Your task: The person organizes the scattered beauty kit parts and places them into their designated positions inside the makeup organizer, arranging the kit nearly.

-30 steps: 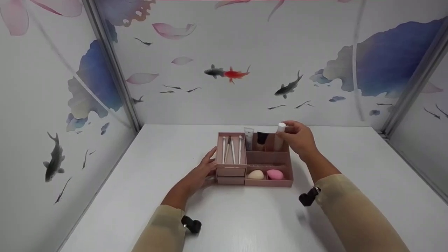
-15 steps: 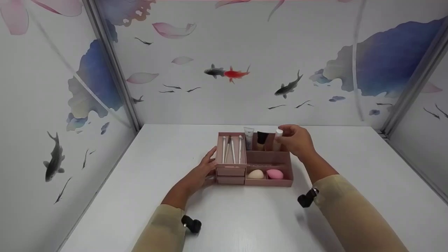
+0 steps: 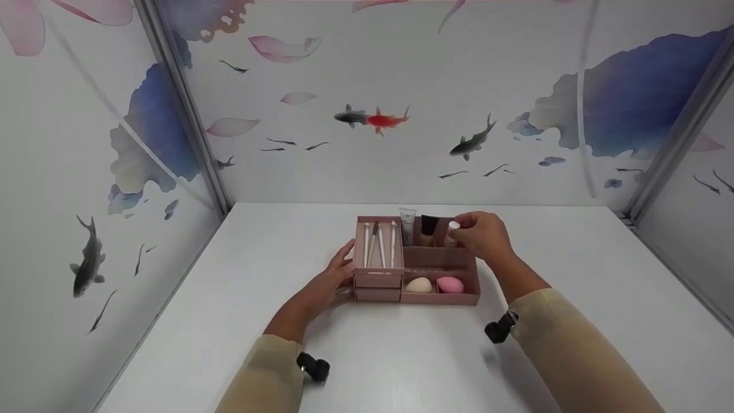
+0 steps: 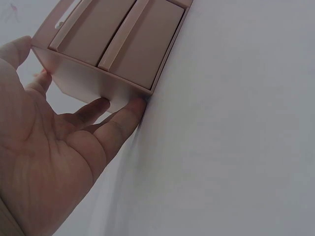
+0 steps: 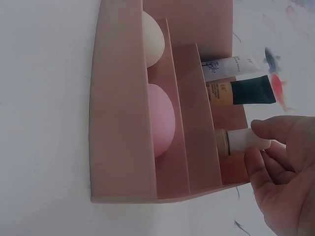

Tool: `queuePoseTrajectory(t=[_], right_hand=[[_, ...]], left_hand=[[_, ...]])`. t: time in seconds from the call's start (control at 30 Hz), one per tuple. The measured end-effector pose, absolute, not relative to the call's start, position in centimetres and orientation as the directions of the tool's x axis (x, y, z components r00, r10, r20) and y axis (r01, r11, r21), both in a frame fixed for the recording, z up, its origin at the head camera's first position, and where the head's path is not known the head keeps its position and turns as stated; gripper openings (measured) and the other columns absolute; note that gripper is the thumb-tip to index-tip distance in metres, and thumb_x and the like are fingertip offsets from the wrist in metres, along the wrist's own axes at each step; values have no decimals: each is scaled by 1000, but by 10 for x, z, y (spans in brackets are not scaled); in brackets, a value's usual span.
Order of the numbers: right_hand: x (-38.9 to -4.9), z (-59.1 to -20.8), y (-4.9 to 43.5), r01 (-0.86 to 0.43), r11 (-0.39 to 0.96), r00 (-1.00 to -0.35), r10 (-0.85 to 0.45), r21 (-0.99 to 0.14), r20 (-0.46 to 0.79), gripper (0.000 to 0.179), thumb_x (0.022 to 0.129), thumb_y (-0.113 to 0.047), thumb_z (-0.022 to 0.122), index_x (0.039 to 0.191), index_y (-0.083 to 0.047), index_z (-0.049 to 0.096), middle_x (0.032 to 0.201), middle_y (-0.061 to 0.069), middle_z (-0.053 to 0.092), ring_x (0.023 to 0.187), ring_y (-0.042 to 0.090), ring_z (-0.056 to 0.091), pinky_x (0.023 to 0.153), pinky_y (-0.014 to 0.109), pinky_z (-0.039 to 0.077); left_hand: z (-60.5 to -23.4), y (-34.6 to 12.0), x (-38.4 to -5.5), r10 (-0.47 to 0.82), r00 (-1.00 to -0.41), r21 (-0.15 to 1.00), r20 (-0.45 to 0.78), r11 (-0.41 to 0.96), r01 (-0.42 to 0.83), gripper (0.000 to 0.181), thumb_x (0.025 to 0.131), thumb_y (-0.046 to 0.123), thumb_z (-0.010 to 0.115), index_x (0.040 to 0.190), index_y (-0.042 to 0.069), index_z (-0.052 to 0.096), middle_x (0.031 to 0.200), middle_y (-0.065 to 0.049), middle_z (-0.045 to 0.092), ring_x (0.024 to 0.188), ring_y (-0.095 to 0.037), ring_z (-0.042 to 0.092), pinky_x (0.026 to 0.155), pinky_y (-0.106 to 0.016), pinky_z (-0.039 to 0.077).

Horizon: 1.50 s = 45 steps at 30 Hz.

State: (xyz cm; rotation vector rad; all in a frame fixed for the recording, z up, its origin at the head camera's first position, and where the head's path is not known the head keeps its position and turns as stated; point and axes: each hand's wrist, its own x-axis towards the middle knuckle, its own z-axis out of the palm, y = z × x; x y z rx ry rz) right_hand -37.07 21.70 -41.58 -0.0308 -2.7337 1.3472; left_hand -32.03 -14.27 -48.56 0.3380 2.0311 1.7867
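Observation:
My right hand (image 3: 488, 236) pinches the white cap of a small bottle (image 5: 239, 141) between thumb and fingers. The bottle stands in the back right compartment of a pink makeup organizer (image 3: 437, 259), its lower part hidden by the divider. My left hand (image 3: 325, 287) touches the organizer's left side with spread, mostly straight fingertips, below the drawers (image 4: 118, 37) in the left wrist view. Beside the bottle are a black-capped tube (image 5: 241, 93) and a white tube (image 5: 229, 69). A cream makeup sponge (image 3: 419, 285) and a pink makeup sponge (image 3: 451, 285) sit in the front compartments.
Several slim white-handled brushes (image 3: 379, 246) lie on the organizer's left top. The organizer stands on a white table (image 3: 401, 355), near the printed back wall (image 3: 424, 166). Metal posts (image 3: 189, 115) rise at the table's back corners.
My right hand has moved down with the white-capped bottle, which now sits lower in the back right compartment. My left hand stays at the organizer's side.

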Motion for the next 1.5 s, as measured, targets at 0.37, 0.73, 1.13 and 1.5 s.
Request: queuePoseTrajectory(t=[0.37, 0.73, 1.13, 1.5], right_hand=[[-370, -420, 220, -14, 581, -996, 65, -814, 63, 45, 99, -24, 77, 140, -7, 69, 133, 19, 72, 116, 29, 73, 88, 32, 63], [-354, -419, 226, 5, 434, -986, 155, -901, 69, 43, 99, -34, 77, 136, -12, 70, 134, 12, 70, 124, 27, 68, 102, 37, 60], [-330, -425, 234, -64, 385, -972, 183, -921, 144, 44, 103, -45, 71, 134, -13, 71, 126, 11, 70, 116, 24, 66, 90, 20, 59], [-331, -434, 240, -90, 429, -958, 210, -899, 196, 35, 105, -41, 68, 126, -14, 74, 114, 9, 70, 103, 22, 63, 82, 23, 58]], left_hand=[[-487, -144, -322, 446, -886, 986, -128, 157, -63, 63, 110, 59, 46, 162, 66, 12, 179, -8, 15, 163, -48, 25, 129, -64, 31], [-488, -144, -323, 435, -889, 983, -142, 166, -75, 62, 108, 65, 48, 159, 70, 13, 180, -5, 16, 165, -43, 24, 130, -63, 30], [-484, -144, -322, 446, -884, 986, -140, 148, -82, 62, 109, 63, 47, 160, 69, 13, 179, -4, 17, 164, -41, 28, 129, -62, 32], [-486, -142, -321, 428, -892, 982, -147, 173, -79, 61, 109, 62, 47, 159, 70, 13, 179, -3, 20, 164, -41, 29, 129, -61, 34]])
